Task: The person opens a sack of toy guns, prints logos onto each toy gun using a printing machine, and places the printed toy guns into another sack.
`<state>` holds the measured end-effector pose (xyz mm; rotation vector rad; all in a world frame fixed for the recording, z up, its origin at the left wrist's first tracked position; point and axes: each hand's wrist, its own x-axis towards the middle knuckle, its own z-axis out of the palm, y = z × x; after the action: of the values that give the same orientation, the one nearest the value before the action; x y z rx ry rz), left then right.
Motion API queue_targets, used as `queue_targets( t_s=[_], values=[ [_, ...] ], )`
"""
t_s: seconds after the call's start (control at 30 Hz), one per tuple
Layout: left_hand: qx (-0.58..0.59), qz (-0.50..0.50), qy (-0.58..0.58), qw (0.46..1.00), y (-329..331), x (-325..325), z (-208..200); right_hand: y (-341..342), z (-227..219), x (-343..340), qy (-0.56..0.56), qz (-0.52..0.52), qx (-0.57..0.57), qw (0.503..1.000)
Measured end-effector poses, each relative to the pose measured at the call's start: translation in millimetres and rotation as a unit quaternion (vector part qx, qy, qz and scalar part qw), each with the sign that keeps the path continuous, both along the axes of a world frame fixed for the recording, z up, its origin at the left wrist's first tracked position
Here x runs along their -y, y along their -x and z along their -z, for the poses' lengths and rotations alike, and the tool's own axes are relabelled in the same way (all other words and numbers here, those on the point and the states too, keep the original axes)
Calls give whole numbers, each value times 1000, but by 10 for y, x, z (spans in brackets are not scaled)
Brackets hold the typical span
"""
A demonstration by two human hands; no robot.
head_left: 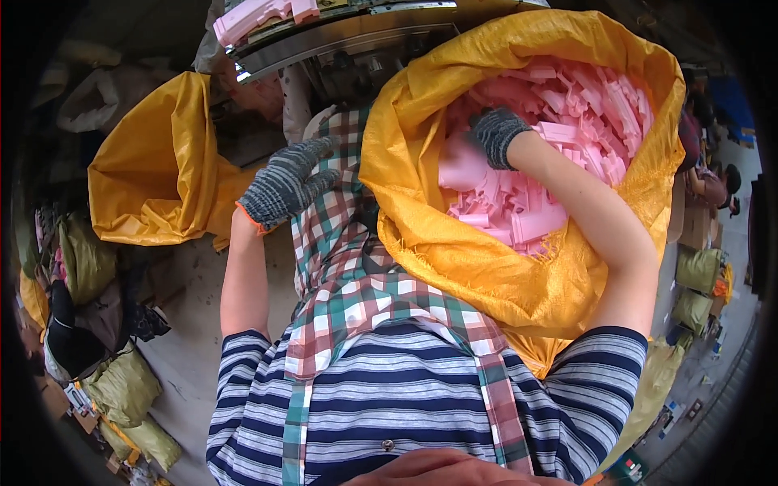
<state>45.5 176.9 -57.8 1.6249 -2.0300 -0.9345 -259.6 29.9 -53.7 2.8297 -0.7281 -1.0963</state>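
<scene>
My left hand [288, 180], in a grey striped knit glove with an orange cuff, is at the checked apron [336, 202] over my lap. Its fingers are stretched out and I see nothing in them. On my right, a big yellow woven sack [454, 263] stands with its mouth wide, heaped with pink plastic parts [539, 223]. My right hand [498, 138], in a matching glove, reaches inside over the heap. A smeared pink part [463, 166] lies right beside its fingers. The fingertips point away and are partly hidden, so whether they grip this part does not show.
Ahead is a metal machine edge [340, 44] with a pink part [263, 18] on top. A second yellow sack [150, 174] sits at the left. Olive-green sacks [126, 385] line the left side, more sacks [697, 271] the right. Another person [713, 185] is at the far right.
</scene>
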Motion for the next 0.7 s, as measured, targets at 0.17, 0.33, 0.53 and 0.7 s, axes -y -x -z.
queue_targets(
  t_s=[0.17,0.33,0.53,0.7],
  values=[
    [16,36,6,999,184,-19,54,-47,164,-86,-48,46,-36,997],
    [-25,84,32,996,442,88,45,-113,381,-67,60,0,47,997],
    [-64,58,192,978,855,198,4,-360,-323,-154,36,-29,98,994],
    [-260,-49,23,964,973,293,-65,-540,-1009,-328,56,-83,275,956]
  ],
)
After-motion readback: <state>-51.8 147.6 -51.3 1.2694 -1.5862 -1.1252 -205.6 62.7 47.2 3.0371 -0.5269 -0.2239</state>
